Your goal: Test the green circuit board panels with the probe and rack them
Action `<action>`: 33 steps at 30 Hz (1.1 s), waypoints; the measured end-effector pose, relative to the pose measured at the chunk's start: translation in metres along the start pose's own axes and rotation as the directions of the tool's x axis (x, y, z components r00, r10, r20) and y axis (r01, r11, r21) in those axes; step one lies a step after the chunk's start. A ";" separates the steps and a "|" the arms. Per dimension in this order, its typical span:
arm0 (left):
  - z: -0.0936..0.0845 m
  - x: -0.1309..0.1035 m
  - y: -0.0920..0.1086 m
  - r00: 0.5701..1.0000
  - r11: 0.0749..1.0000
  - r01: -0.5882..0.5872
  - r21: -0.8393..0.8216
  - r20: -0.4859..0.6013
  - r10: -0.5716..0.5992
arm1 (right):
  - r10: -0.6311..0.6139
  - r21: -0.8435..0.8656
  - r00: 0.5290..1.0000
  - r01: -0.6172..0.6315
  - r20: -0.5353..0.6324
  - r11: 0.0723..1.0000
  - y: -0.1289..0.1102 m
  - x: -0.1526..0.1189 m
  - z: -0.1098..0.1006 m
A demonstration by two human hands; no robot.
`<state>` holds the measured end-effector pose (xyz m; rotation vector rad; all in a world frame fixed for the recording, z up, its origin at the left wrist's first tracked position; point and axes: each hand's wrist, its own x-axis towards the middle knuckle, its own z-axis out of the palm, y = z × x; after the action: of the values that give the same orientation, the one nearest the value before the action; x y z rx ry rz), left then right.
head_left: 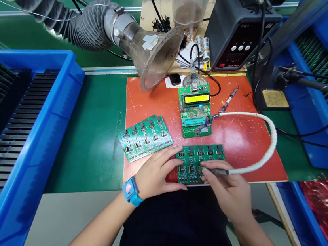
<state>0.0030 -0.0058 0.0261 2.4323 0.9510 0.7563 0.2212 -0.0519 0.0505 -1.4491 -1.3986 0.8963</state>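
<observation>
A green circuit board panel with a row of small digit displays lies at the front edge of the red mat. My left hand rests at the panel's left side, fingers apart, fingertips touching its edge. My right hand pinches a dark probe on a thick white cable, its tip over the middle of the panel. Left of it sits a fanned stack of similar panels. Behind the panel lies a programmer board with a lit yellow screen, wired to the cable.
A transparent fume funnel on a grey hose overhangs the mat's back left. Blue bins with racks flank the table. A dark soldering station, a pen and a yellow sponge are at the back right.
</observation>
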 end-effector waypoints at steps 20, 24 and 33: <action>-0.001 0.000 0.000 1.000 0.999 -0.007 0.032 0.004 0.007 | -0.188 -0.219 0.981 0.192 0.040 0.957 -0.001 0.008 0.007; -0.001 0.000 0.000 1.000 0.999 -0.006 0.035 0.001 0.006 | -0.179 -0.198 0.983 0.183 0.041 0.963 -0.001 0.008 0.007; -0.001 0.000 0.001 1.000 0.999 -0.006 0.039 -0.003 0.006 | -0.134 -0.119 0.989 0.140 0.060 0.983 0.001 0.006 0.004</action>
<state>0.0025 -0.0062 0.0271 2.4689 0.9686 0.7503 0.2187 -0.0456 0.0484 -1.4092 -1.5957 0.7769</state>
